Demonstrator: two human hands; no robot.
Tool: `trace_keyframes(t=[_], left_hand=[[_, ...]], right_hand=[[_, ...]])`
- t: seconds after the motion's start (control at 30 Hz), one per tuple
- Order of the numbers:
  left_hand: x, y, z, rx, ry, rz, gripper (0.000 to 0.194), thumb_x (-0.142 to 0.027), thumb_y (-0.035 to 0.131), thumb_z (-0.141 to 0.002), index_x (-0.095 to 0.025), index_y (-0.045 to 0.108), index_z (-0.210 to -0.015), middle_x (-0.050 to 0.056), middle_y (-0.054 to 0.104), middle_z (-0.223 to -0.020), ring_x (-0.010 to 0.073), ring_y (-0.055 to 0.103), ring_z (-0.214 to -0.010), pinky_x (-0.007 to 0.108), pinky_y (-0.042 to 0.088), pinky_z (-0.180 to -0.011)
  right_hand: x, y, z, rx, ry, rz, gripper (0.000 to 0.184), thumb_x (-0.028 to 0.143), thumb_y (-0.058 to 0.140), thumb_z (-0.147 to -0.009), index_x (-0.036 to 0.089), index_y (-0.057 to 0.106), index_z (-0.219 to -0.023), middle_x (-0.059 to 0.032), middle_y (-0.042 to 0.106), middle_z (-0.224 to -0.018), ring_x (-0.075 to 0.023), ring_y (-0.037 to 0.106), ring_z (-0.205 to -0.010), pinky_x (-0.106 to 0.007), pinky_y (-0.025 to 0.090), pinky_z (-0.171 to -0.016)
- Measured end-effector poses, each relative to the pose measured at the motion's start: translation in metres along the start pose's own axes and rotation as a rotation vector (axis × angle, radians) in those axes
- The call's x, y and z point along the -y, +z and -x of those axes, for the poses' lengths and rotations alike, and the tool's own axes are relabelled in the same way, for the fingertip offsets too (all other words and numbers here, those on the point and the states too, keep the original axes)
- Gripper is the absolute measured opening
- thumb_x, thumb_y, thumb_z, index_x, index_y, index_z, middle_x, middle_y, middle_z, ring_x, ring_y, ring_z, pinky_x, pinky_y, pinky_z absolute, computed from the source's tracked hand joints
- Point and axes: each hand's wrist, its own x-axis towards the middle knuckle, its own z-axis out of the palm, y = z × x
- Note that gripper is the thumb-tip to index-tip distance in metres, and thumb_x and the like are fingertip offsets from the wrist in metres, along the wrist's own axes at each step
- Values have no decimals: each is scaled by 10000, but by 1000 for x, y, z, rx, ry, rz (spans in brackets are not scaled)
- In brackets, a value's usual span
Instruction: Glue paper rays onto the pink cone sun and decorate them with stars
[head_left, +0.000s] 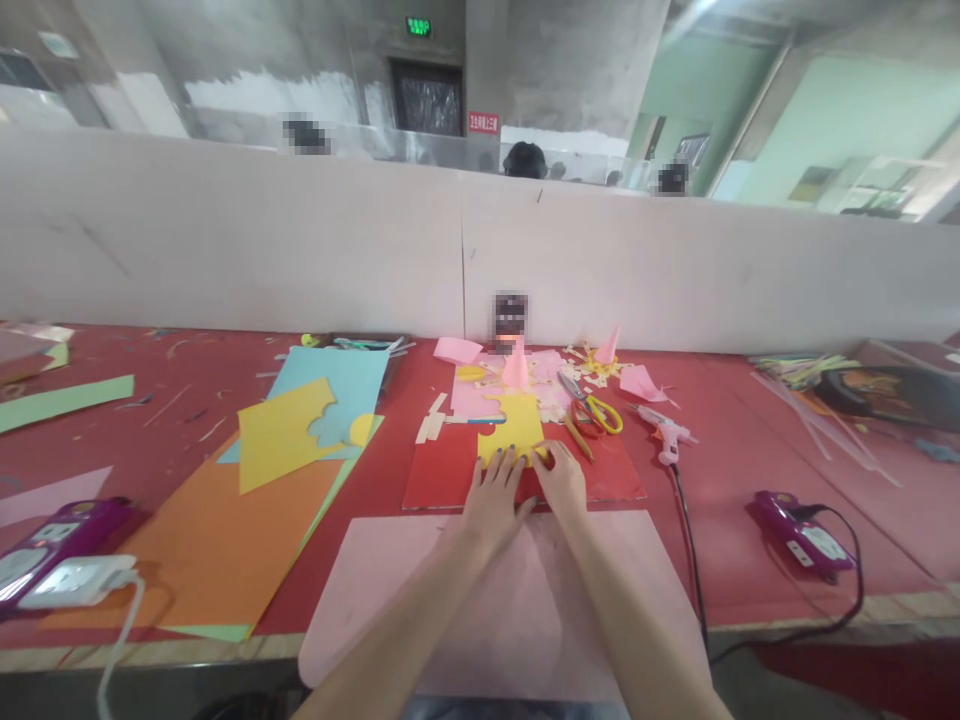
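A cut sheet of yellow paper with curved notches lies on a red board in front of me. My left hand rests flat on its lower left part, fingers spread. At the lower right edge my right hand has its fingers bent and pinched on the yellow paper; its fingertips are partly hidden. Just right of the sheet are a brown pen-like stick and yellow-handled scissors. A pink paper cone stands behind it, among small pale scraps.
A pink glue gun with a black cord lies to the right, before a purple power strip. Orange paper, blue paper and a notched yellow sheet overlap at left. A white partition stands behind.
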Motion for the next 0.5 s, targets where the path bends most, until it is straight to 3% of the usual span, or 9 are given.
trace_keyframes(t=[0.5], left_hand=[[2, 6, -1, 11, -8, -31, 594, -472, 384, -856, -208, 325, -1385, 110, 305, -1452, 303, 253, -1339, 545, 196, -1063]], right_hand=[[-1, 3, 2, 4, -4, -10, 204, 355, 441, -807, 219, 592, -829, -46, 644, -910, -208, 583, -888, -300, 435, -726]])
